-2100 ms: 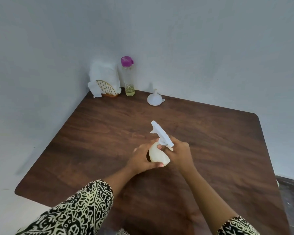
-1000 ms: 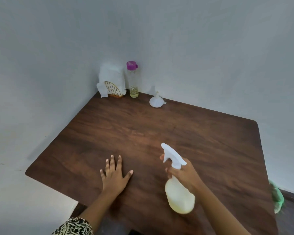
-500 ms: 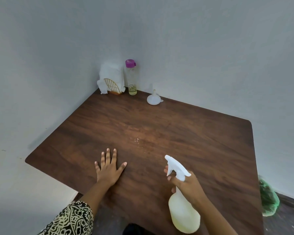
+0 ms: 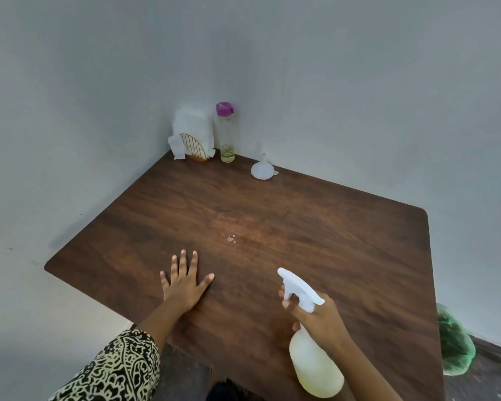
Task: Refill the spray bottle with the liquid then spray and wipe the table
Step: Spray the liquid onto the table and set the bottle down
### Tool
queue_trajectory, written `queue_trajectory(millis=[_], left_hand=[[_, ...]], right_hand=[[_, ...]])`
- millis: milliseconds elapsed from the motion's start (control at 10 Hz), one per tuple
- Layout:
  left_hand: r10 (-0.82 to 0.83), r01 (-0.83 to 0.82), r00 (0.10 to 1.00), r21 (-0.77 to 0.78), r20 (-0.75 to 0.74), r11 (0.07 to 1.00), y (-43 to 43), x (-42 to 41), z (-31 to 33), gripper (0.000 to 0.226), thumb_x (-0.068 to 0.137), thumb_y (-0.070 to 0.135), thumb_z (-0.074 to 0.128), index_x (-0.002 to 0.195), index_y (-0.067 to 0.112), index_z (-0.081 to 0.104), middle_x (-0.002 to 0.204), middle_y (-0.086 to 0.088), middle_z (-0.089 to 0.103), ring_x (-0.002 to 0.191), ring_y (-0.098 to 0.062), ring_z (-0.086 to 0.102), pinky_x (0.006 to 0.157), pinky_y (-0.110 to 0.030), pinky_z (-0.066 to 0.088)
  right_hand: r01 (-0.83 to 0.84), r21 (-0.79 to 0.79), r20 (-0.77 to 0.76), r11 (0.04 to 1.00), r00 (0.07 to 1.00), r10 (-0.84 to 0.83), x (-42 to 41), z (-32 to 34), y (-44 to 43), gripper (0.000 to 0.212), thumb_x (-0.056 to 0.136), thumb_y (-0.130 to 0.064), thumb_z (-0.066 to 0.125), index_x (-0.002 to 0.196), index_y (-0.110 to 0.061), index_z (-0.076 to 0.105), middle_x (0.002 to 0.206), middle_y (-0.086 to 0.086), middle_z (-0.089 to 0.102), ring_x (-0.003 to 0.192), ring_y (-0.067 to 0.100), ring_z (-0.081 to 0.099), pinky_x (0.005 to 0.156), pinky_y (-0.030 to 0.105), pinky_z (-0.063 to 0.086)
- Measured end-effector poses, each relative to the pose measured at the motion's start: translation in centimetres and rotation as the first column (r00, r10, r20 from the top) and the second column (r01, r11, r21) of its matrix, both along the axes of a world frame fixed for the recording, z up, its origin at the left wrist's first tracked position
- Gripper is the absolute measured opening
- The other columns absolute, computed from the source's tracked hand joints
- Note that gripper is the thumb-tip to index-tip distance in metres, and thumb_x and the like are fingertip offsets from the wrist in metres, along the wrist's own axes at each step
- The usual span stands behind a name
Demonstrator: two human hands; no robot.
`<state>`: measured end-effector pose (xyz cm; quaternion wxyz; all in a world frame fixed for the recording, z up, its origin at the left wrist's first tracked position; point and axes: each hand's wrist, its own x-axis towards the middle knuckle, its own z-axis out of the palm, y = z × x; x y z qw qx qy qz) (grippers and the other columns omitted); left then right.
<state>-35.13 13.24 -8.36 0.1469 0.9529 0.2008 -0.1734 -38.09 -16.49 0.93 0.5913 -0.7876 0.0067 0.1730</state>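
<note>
My right hand (image 4: 320,318) grips the neck of a white spray bottle (image 4: 313,363), fingers on the trigger, nozzle (image 4: 284,274) pointing up-left over the dark wooden table (image 4: 344,241). The bottle holds pale yellow liquid and hangs above the table's near edge. My left hand (image 4: 184,282) lies flat on the wood, fingers spread. A small patch of white droplets (image 4: 231,238) sits on the table's middle, ahead of the nozzle. In the far corner stand white tissues in a gold wire holder (image 4: 192,138) and a clear bottle with a purple cap (image 4: 226,131).
A white funnel (image 4: 263,169) rests upside down near the back wall, right of the clear bottle. Walls close the table's left and far sides. A green plastic bag (image 4: 453,342) lies on the floor past the table's right edge.
Both hands left the bottle's cap area; my left hand went flat on the table and my right hand drew the bottle toward the near edge. Droplets appeared on the wood in the middle.
</note>
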Motion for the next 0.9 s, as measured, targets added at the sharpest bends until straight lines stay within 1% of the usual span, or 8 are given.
queue_trajectory(millis=[200, 300, 400, 500, 600, 700, 800, 900], left_hand=[[-0.001, 0.001, 1.0, 0.004, -0.001, 1.0, 0.1, 0.0, 0.0, 0.081, 0.091, 0.069, 0.028, 0.153, 0.031, -0.009, 0.161, 0.001, -0.019, 0.147, -0.023, -0.019, 0.115, -0.055, -0.006], [0.0, 0.0, 1.0, 0.005, 0.0, 1.0, 0.0, 0.0, 0.1, 0.081, 0.091, 0.069, 0.028, 0.153, 0.031, -0.009, 0.161, 0.001, -0.019, 0.147, -0.022, -0.019, 0.115, -0.054, -0.006], [0.008, -0.008, 1.0, -0.005, 0.006, 1.0, 0.0, 0.0, 0.1, 0.081, 0.091, 0.069, 0.029, 0.153, 0.032, -0.009, 0.161, 0.001, -0.018, 0.147, -0.022, -0.018, 0.116, -0.054, -0.006], [0.016, -0.016, 1.0, -0.009, 0.02, 1.0, 0.0, -0.1, 0.1, 0.081, 0.091, 0.069, 0.029, 0.153, 0.032, -0.008, 0.161, 0.001, -0.017, 0.148, -0.021, -0.018, 0.116, -0.054, -0.005], [0.034, -0.033, 0.999, -0.027, 0.034, 0.999, 0.0, 0.0, 0.2, 0.082, 0.09, 0.069, 0.033, 0.153, 0.033, -0.005, 0.162, 0.002, -0.015, 0.148, -0.021, -0.016, 0.116, -0.054, -0.004], [0.071, -0.07, 0.996, -0.035, 0.057, 0.997, -0.1, 0.4, 0.6, 0.084, 0.088, 0.069, 0.04, 0.154, 0.033, 0.004, 0.163, 0.001, -0.007, 0.149, -0.022, -0.009, 0.116, -0.053, 0.001], [0.084, -0.08, 0.991, -0.041, 0.108, 0.996, -0.6, 1.6, 1.3, 0.081, 0.086, 0.063, 0.05, 0.152, 0.031, 0.016, 0.162, -0.002, 0.005, 0.148, -0.024, 0.001, 0.117, -0.054, 0.007], [-0.032, 0.037, 0.989, -0.03, 0.145, 0.999, -1.1, 4.0, 2.3, 0.078, 0.088, 0.057, 0.052, 0.152, 0.03, 0.018, 0.161, -0.002, 0.006, 0.148, -0.024, 0.002, 0.116, -0.054, 0.006]], right_hand=[[0.106, -0.084, 0.017, 0.991, 0.994, -0.105, 0.1, -0.7, 0.3, 0.009, 0.085, -0.028, 0.07, 0.09, -0.022, 0.067, 0.055, 0.007, 0.064, 0.044, 0.018, 0.06, 0.057, 0.026, 0.053], [0.113, -0.053, 0.006, 0.992, 0.994, -0.113, 0.2, -0.8, 0.2, 0.01, 0.084, -0.027, 0.071, 0.091, -0.02, 0.07, 0.067, 0.005, 0.07, 0.048, 0.022, 0.064, 0.06, 0.032, 0.055], [0.119, 0.035, 0.023, 0.992, 0.993, -0.119, 0.1, -0.6, 0.1, 0.013, 0.085, -0.018, 0.069, 0.098, -0.022, 0.072, 0.085, -0.001, 0.073, 0.054, 0.023, 0.066, 0.058, 0.031, 0.056], [0.122, 0.094, 0.109, 0.988, 0.985, -0.132, 0.2, -0.3, 0.3, 0.016, 0.087, -0.009, 0.066, 0.099, -0.019, 0.071, 0.09, -0.004, 0.073, 0.061, 0.018, 0.066, 0.059, 0.025, 0.055], [0.129, 0.172, 0.206, 0.977, 0.965, -0.164, 0.9, -0.1, 0.5, 0.024, 0.087, 0.001, 0.063, 0.103, -0.016, 0.069, 0.098, -0.011, 0.072, 0.078, 0.016, 0.069, 0.065, 0.023, 0.055], [0.112, 0.211, 0.295, 0.971, 0.94, -0.172, 2.3, 0.2, 1.0, 0.031, 0.083, 0.014, 0.061, 0.105, -0.008, 0.066, 0.1, -0.017, 0.071, 0.087, 0.004, 0.068, 0.073, 0.013, 0.051], [0.101, 0.191, 0.382, 0.976, 0.908, -0.169, 4.8, 0.7, 1.9, 0.027, 0.086, 0.009, 0.062, 0.107, -0.007, 0.066, 0.106, -0.012, 0.071, 0.1, 0.0, 0.064, 0.081, 0.008, 0.046], [0.093, 0.183, 0.397, 0.979, 0.904, -0.16, 8.3, 0.6, 2.9, 0.034, 0.089, 0.007, 0.059, 0.111, -0.019, 0.064, 0.106, -0.006, 0.07, 0.099, 0.007, 0.065, 0.082, 0.014, 0.048]])
